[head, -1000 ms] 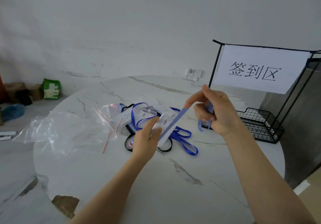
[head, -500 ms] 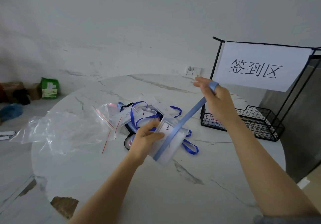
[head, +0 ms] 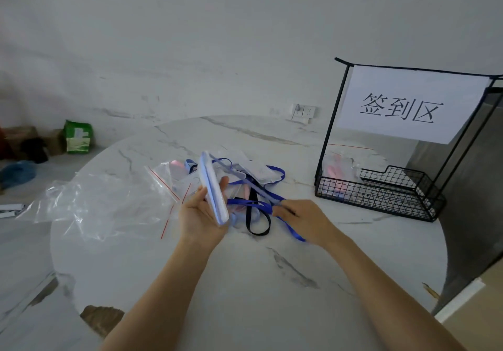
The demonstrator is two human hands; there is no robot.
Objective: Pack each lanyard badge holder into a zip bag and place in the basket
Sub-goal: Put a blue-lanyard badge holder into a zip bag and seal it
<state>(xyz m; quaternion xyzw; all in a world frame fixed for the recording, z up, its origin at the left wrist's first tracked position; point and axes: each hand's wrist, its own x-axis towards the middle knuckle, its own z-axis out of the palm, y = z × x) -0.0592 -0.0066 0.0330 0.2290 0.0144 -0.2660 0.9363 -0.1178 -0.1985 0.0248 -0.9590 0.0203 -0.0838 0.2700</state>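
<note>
A round white marble surface (head: pixel 245 296) is filling the lower half of the frame. At its right edge a black wire basket (head: pixel 367 201) is standing under a paper sign (head: pixel 402 105), and it looks to be already holding a few packed bags. Clear zip bags (head: pixel 103 203) with red seal lines are lying crumpled at centre left. Just right of them a pile of lanyards (head: pixel 261 176) and holders is waiting in the middle. The left hand (head: pixel 202 214) is curling its thumb and fingers around a badge holder (head: pixel 213 190), holding it edge-on above the surface at frame centre. The right hand (head: pixel 302 217) is pinching that holder's blue strap (head: pixel 255 188), which is running taut between the two hands. The holder is probably feeling light, fairly stiff and slick, so gripping it across its flat faces looks safest. The strap is likely behaving as soft, floppy ribbon that is prone to tangling with the pile, so gathering it into loops against the holder should be helping it slide into a bag. The bags themselves are thin and limp, best taken at the seal edge.
</note>
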